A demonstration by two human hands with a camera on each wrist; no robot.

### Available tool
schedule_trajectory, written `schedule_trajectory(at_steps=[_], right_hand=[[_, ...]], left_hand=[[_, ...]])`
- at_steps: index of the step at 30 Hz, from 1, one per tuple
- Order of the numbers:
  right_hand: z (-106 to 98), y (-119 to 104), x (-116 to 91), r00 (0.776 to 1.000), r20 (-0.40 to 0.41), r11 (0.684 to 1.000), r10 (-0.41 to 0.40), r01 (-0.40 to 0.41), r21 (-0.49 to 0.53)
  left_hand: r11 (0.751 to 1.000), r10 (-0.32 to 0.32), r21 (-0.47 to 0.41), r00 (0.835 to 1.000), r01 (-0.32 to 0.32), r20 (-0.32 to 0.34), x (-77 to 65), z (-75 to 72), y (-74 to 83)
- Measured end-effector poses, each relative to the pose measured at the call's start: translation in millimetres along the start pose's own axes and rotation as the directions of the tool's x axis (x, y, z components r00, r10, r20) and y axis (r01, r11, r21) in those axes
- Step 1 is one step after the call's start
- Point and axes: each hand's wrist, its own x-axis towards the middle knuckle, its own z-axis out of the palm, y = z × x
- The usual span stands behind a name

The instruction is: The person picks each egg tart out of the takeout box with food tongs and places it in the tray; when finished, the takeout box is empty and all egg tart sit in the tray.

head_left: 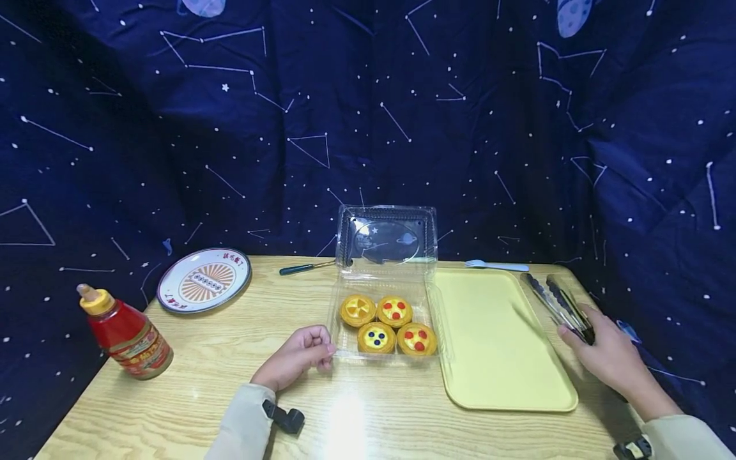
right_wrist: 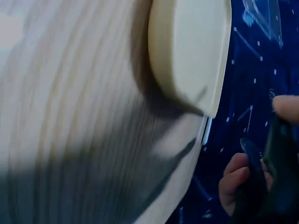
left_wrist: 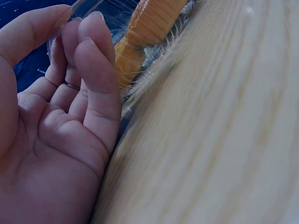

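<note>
My left hand [head_left: 296,358] pinches the near left corner of a clear plastic clamshell box [head_left: 333,322], its thumb along the rim. In the left wrist view, thumb and fingers meet on the clear edge beside an orange-brown tart [left_wrist: 152,23]. The box's lid [head_left: 385,239] stands raised at the back. Inside sit several small tarts: one with orange wedges [head_left: 358,310], one with blue dots [head_left: 376,337], two with red dots [head_left: 395,311]. At the right, my right hand [head_left: 611,351] grips metal tongs [head_left: 554,303] with dark handles, their arms apart and pointing away; nothing is between them.
A yellow tray [head_left: 500,345] lies right of the box, with a light-blue fork [head_left: 497,266] behind it. To the left are a patterned plate [head_left: 205,281], a red squeeze bottle [head_left: 135,342] and a dark-handled tool [head_left: 299,269]. A starry cloth [head_left: 368,96] hangs behind.
</note>
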Motion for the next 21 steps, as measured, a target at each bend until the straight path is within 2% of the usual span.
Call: schedule_trajectory(at_steps=[4, 15, 21], right_hand=[[3, -22, 3, 0.999, -0.011, 0.999, -0.043, 0.042, -0.012], [0, -80, 15, 0.987, 0.117, 0.993, -0.110, 0.104, 0.052], [9, -107, 22, 0.980, 0.097, 0.985, -0.173, 0.169, 0.048]], left_hand=[[1.000, 0.009, 0.004, 1.000, -0.009, 0.000, 0.3, 0.7, -0.5], [1.000, 0.022, 0.014, 1.000, -0.022, 0.008, 0.3, -0.1, -1.0], [1.000, 0.010, 0.025, 1.000, -0.010, 0.003, -0.5, -0.2, 1.0]])
